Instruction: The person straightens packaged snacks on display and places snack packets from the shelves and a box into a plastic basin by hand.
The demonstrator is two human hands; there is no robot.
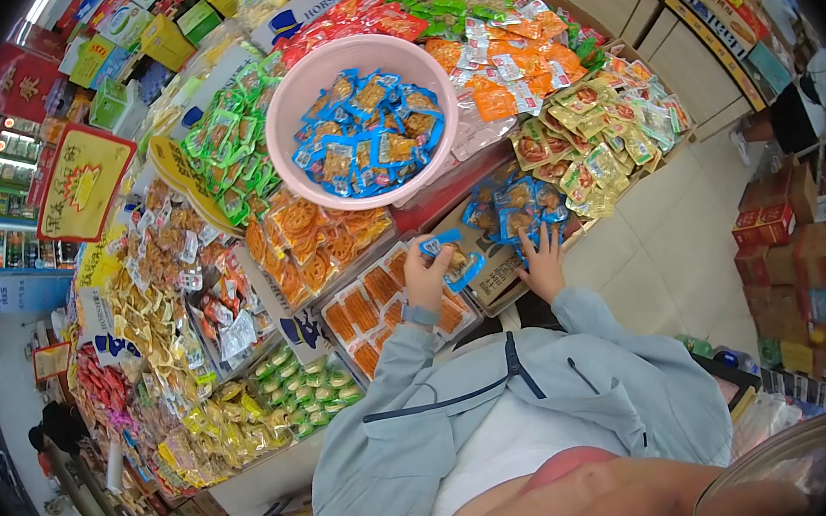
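Observation:
My left hand (424, 279) is closed on blue snack packets (464, 267), with one more blue edge showing above the fingers. It is over the left end of a cardboard box (498, 281). My right hand (541, 263) has its fingers spread and touches a small pile of blue snack packets (517, 206) in that box. Beyond both hands, a pink basin (289, 160) stands on the display, with many similar blue packets (368, 133) heaped in it.
Around the basin lie green packets (231, 141), orange packets (504, 65) and yellow packets (589, 146). Trays of orange snack strips (368, 307) sit beside my left hand. A yellow price sign (86, 182) rises at left. Stacked cartons (781, 257) and another person (802, 116) are at right.

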